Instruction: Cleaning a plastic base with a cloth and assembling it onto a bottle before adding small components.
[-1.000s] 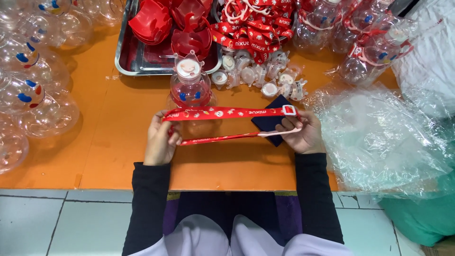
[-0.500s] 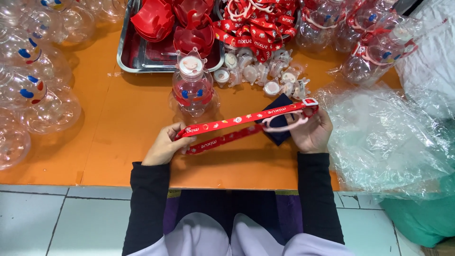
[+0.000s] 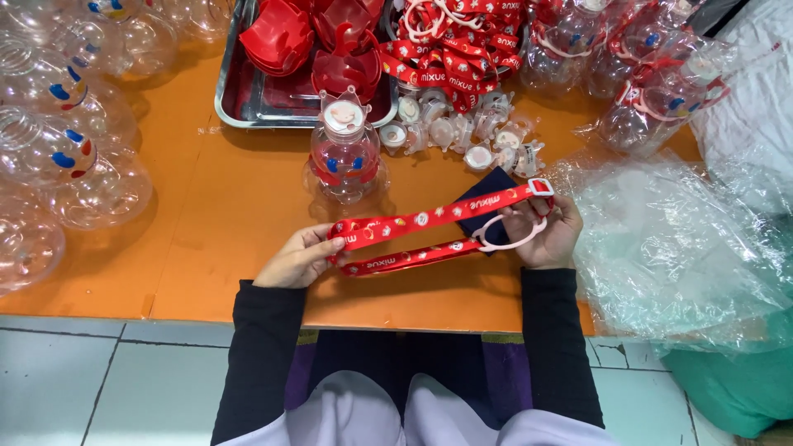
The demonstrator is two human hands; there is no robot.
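Left hand (image 3: 299,258) pinches one end of the red printed fabric strap (image 3: 429,219); right hand (image 3: 541,231) grips its pale plastic ring (image 3: 510,244) end — strap stretched above the orange table (image 3: 231,215), just before the clear round bottle (image 3: 345,157).

Layout on the table (image 3: 231,215): a strap (image 3: 429,219) spans between the left hand (image 3: 297,260) and the right hand (image 3: 541,235). Behind the strap stands a bottle (image 3: 344,161); behind that lies a tray (image 3: 248,95). Small caps (image 3: 462,136) lie right of the bottle. Plastic bags (image 3: 669,248) lie at the right, empty bottles (image 3: 66,157) at the left.
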